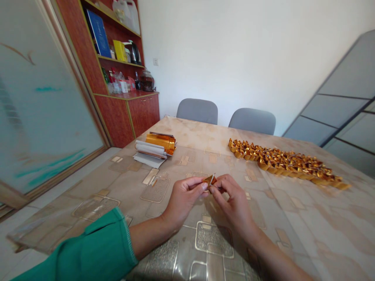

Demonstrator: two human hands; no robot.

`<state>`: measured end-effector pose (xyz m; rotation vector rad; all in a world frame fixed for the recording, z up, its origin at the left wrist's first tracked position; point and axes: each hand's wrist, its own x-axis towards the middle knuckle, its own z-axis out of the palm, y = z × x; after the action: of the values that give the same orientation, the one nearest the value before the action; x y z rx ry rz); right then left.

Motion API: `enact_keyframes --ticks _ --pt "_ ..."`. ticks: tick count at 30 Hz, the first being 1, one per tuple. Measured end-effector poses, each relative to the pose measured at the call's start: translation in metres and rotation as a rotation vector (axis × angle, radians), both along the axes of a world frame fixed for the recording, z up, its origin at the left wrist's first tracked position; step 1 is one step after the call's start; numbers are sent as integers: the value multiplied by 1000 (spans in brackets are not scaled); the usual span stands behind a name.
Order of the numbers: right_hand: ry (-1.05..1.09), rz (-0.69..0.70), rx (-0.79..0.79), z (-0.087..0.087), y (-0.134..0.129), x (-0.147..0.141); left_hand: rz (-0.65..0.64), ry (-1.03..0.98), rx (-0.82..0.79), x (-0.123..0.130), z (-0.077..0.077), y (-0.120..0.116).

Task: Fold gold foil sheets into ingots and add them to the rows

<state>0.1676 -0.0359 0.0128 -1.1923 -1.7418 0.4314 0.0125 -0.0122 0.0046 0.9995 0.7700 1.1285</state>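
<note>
Between both hands, just above the table, is a small folded piece of gold foil paper (209,180) with a pale edge standing up. My left hand (187,193) pinches its left side with thumb and fingers. From the right, the thumb and fingertips of my right hand (230,193) close on the same piece. Part of the paper is hidden behind the fingers. Farther left lies a stack of gold and white paper sheets (150,154), some curled. Rows of folded gold paper pieces (288,160) stand packed together on the right.
A patterned plastic cover lies over the table (164,242). Two grey chairs (197,110) stand at its far side, by the white wall. At the back left is a red-brown cabinet (143,113) with bottles and a kettle on its shelves. A frosted sliding door (43,97) stands on the left.
</note>
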Motion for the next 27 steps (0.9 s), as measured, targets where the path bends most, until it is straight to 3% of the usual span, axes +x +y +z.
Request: enact_keyframes --ticks 6,10,15,21,27 --pt "-7 -31 15 -4 -1 -1 -20 -63 -43 0 0 0" --pt "219 -102 -82 -9 3 -1 -7 -178 -156 1 1 1" --pt "512 -10 -212 -11 9 -1 -51 -264 -259 2 0 2" --pt "570 5 -217 -11 7 -3 -58 -311 -276 2 -1 2" --pt "596 44 -345 -10 7 -3 -45 -345 -246 2 -5 2"
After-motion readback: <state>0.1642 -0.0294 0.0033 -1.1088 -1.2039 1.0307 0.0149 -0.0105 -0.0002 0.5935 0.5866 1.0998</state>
